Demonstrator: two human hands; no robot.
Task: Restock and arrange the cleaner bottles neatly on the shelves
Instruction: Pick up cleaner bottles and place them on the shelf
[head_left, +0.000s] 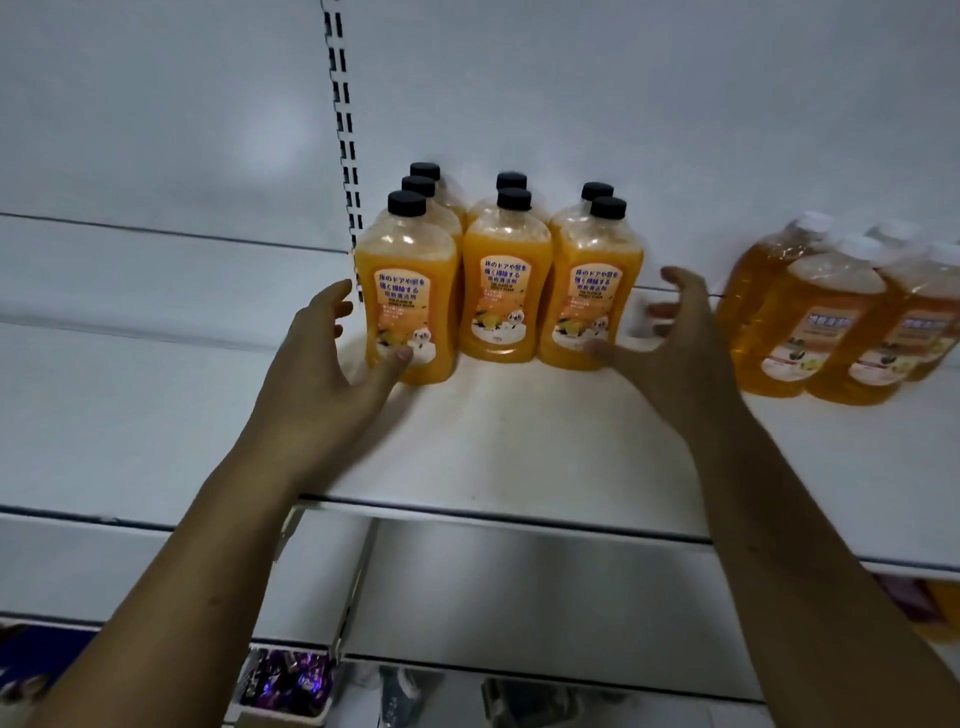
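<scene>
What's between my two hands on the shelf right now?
The head view shows the black-capped orange cleaner bottles, three across, standing between the left hand and right hand.

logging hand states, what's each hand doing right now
Left hand: open, thumb touching the left front bottle.
Right hand: open, thumb touching the right front bottle.

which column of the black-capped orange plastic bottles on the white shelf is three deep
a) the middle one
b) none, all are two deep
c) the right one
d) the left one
d: among the black-capped orange plastic bottles, the left column shows three black caps one behind another, while the middle column and the right column show two each.
</scene>
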